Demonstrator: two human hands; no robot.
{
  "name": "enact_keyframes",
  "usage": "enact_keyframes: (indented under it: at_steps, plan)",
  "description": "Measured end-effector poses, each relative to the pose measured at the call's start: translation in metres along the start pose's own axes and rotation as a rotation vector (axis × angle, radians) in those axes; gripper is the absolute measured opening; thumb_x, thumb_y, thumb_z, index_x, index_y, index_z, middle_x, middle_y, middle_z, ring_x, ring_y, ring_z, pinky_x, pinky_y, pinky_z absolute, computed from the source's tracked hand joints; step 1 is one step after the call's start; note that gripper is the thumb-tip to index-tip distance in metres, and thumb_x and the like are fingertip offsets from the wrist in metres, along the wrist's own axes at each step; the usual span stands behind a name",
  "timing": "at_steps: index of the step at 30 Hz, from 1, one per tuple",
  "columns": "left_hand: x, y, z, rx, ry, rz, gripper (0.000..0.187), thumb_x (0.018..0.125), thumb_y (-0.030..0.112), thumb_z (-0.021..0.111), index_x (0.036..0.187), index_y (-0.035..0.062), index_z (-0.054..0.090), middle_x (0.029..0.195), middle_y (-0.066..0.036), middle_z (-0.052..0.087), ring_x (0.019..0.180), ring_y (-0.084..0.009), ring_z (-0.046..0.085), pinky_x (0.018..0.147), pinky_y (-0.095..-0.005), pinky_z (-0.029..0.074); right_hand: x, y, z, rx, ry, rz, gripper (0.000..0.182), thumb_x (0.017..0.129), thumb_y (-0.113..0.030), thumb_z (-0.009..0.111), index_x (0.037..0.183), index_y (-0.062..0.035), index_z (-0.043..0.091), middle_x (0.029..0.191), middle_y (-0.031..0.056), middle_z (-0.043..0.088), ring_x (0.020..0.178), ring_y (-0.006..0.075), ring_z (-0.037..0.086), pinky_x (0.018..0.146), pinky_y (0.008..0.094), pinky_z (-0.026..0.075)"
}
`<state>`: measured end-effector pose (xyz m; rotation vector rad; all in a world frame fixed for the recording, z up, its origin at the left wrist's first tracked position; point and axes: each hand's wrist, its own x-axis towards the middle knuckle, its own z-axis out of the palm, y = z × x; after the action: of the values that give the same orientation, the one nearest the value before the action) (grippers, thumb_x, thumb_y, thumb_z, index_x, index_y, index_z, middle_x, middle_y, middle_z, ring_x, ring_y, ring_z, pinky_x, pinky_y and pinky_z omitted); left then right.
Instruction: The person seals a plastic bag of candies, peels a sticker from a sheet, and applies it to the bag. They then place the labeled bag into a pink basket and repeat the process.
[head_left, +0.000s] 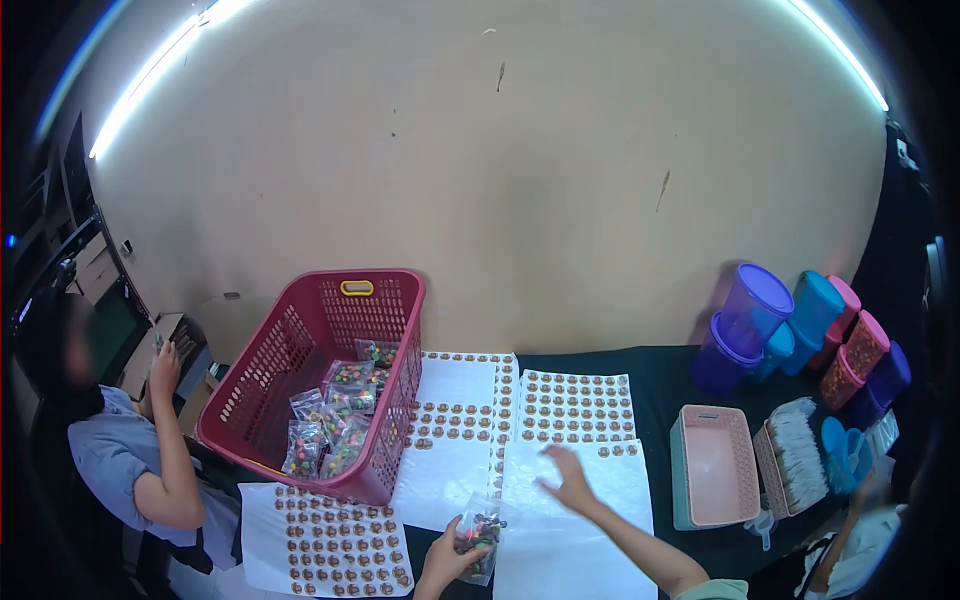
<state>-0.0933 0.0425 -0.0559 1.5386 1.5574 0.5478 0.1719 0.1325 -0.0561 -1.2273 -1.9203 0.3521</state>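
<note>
My left hand (449, 556) is closed on a clear bag of colourful pieces (481, 535) near the table's front edge. My right hand (570, 482) is raised over a white sticker sheet (575, 545), fingers apart, with nothing visible in it. Rows of small round brown stickers cover the upper sheet (577, 406), and a few remain along the top of the sheet under my right hand. Left of my hands, a large maroon basket (392, 440) holds several similar filled bags (345, 400).
Another sticker sheet (330, 545) lies in front of the basket. To the right stand a pink basket (718, 465), a basket of white packets (797, 460) and lidded containers (755, 310). A person (150, 460) is at the left; another person's arm (855, 530) shows at the right.
</note>
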Motion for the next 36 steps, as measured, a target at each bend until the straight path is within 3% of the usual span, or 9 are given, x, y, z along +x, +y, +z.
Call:
enact_keyframes:
  at_steps: [2,6,17,21,24,26,27,28,36]
  plan:
    - [-0.005,-0.015,0.003,-0.052,0.050,0.010,0.089,0.059,0.041,0.076,0.125,-0.0008,0.035,0.082,-0.017,0.062,0.074,-0.0222,0.062,0.066,-0.0308,0.048,-0.003,0.078,0.008,-0.068,0.099,0.272,0.051,0.065,-0.016,0.069,0.110,-0.0018,0.048,0.112,0.0173,0.048,0.110,0.0326,0.042,0.091,0.0368,0.033]
    - [-0.015,-0.009,0.000,-0.149,0.120,0.030,0.076,0.060,0.036,0.076,0.117,-0.0015,0.044,0.080,-0.014,0.062,0.071,-0.0159,0.060,0.063,-0.0269,0.048,-0.044,0.208,0.037,-0.470,0.252,0.726,0.028,0.073,-0.005,0.054,0.100,-0.0009,0.050,0.108,0.0207,0.045,0.109,0.0365,0.040,0.087,0.0424,0.037]
    - [-0.009,0.008,-0.006,-0.034,0.095,0.045,0.072,0.064,0.037,0.074,0.118,0.0014,0.044,0.089,-0.017,0.060,0.083,-0.0223,0.060,0.071,-0.0297,0.047,-0.061,0.188,0.025,-0.506,0.022,0.665,0.028,0.066,-0.002,0.057,0.094,-0.0043,0.054,0.101,0.0109,0.050,0.103,0.0305,0.044,0.080,0.0404,0.041]
    - [-0.007,0.005,-0.003,-0.011,0.091,0.051,0.073,0.064,0.040,0.073,0.119,0.0016,0.044,0.088,-0.016,0.060,0.082,-0.0224,0.060,0.072,-0.0298,0.047,-0.055,0.199,0.026,-0.339,0.171,0.845,0.029,0.064,-0.006,0.062,0.093,-0.0077,0.055,0.097,0.0085,0.052,0.100,0.0276,0.047,0.078,0.0393,0.043]
    - [-0.007,-0.001,-0.001,0.006,0.075,0.098,0.067,0.067,0.030,0.074,0.116,-0.0003,0.041,0.087,-0.016,0.059,0.078,-0.0203,0.060,0.066,-0.0287,0.048,-0.046,0.218,0.033,-0.228,0.307,1.042,0.025,0.065,-0.009,0.064,0.089,-0.0090,0.057,0.095,0.0091,0.053,0.095,0.0273,0.050,0.077,0.0393,0.044]
    - [-0.002,-0.021,0.010,-0.148,0.204,0.247,0.047,0.072,0.029,0.068,0.107,0.0025,0.051,0.080,-0.015,0.060,0.072,-0.0209,0.059,0.064,-0.0308,0.047,-0.043,0.228,0.035,-0.164,0.329,1.145,0.022,0.066,-0.010,0.064,0.087,-0.0093,0.058,0.094,0.0095,0.054,0.093,0.0274,0.052,0.076,0.0394,0.044]
    - [-0.001,-0.020,0.005,-0.083,0.123,0.156,0.066,0.066,0.031,0.072,0.119,0.0052,0.043,0.090,-0.017,0.060,0.082,-0.0248,0.060,0.071,-0.0327,0.048,-0.042,0.229,0.036,-0.191,0.288,1.161,0.019,0.067,-0.010,0.063,0.085,-0.0093,0.058,0.093,0.0101,0.055,0.091,0.0276,0.053,0.076,0.0395,0.044]
    - [-0.002,-0.017,0.003,-0.082,0.131,0.155,0.066,0.066,0.031,0.072,0.119,0.0052,0.043,0.090,-0.017,0.060,0.082,-0.0248,0.060,0.071,-0.0327,0.048,-0.040,0.230,0.037,-0.220,0.249,1.177,0.015,0.068,-0.011,0.063,0.082,-0.0093,0.058,0.093,0.0107,0.055,0.089,0.0278,0.054,0.076,0.0396,0.044]
    - [-0.007,-0.009,0.005,-0.282,0.147,0.076,0.055,0.066,0.029,0.073,0.105,0.0029,0.045,0.087,-0.013,0.061,0.080,-0.0208,0.060,0.067,-0.0333,0.049,-0.049,0.207,0.039,-0.403,0.366,0.912,0.008,0.069,-0.003,0.056,0.073,-0.0088,0.054,0.088,0.0100,0.051,0.089,0.0287,0.049,0.075,0.0407,0.043]
